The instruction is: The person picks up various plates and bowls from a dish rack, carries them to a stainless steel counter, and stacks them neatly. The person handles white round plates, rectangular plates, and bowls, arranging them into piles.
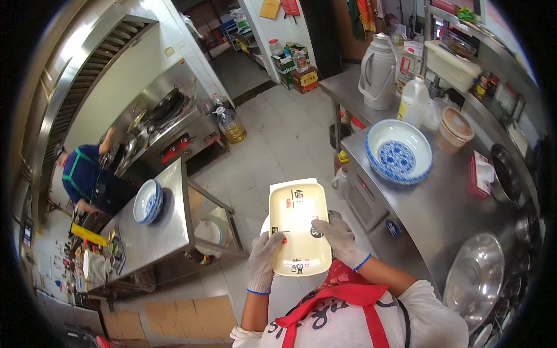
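Gloved fingers point(272, 240) of my left hand point(264, 258) curl narrowly around the lower left edge of a cream rectangular plate point(297, 226), thumb lying on its face. On the other side my right hand point(339, 238) clamps the right edge, its fingers folded tight over the rim. I hold the plate flat in front of my chest, above the tiled floor point(272, 139), between the two steel desks, and I see a second white piece just under it, peeking out at the top and left. Both gloves are grey knit with blue cuffs.

Close on my right runs a steel desk point(441, 203). Nearest on it lies a large steel lid point(474, 278), farther along a big blue and white bowl point(398, 152), then a brown lidded tub point(454, 129), a clear jug point(414, 101) and a grey thermos point(377, 71).

On my left stands a smaller steel desk point(165, 223) with stacked blue and white bowls point(148, 201) and a pile of white plates point(94, 265). Beyond it a person in a blue shirt point(81, 171) leans at the stove point(168, 124), and a bottle of oil point(231, 124) stands on the floor.
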A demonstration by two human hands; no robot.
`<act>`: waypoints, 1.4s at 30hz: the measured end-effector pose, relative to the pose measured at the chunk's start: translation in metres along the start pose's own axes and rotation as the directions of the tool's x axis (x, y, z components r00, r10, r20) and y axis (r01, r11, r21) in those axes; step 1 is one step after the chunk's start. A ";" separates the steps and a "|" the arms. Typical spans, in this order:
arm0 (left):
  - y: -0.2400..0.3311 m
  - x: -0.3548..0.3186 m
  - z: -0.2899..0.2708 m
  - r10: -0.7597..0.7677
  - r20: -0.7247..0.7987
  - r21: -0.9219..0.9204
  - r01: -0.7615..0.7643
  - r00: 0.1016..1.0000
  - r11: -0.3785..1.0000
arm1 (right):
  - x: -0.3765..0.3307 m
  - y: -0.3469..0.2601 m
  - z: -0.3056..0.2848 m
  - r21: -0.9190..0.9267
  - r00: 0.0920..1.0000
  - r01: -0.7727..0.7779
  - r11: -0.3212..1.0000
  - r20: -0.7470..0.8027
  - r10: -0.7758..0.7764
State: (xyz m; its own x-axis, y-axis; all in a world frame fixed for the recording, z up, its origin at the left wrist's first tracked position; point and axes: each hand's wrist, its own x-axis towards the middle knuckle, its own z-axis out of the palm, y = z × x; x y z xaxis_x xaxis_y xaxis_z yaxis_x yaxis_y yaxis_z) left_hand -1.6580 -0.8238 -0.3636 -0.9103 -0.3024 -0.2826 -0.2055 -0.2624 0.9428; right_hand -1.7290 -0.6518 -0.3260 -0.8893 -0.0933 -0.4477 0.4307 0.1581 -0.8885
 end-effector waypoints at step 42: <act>0.165 1.044 0.171 0.035 0.400 0.429 -0.220 0.916 0.876 | 0.941 -0.315 0.030 0.111 0.936 0.188 0.976 -0.322 -0.144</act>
State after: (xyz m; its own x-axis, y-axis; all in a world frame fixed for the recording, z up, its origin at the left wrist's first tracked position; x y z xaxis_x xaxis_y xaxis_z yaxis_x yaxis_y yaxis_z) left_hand -2.7040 -1.0258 -0.4725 -0.9846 0.0800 -0.1555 -0.1336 0.2302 0.9639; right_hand -2.6966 -0.8192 -0.4707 -0.9436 0.2067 -0.2585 0.2698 0.0280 -0.9625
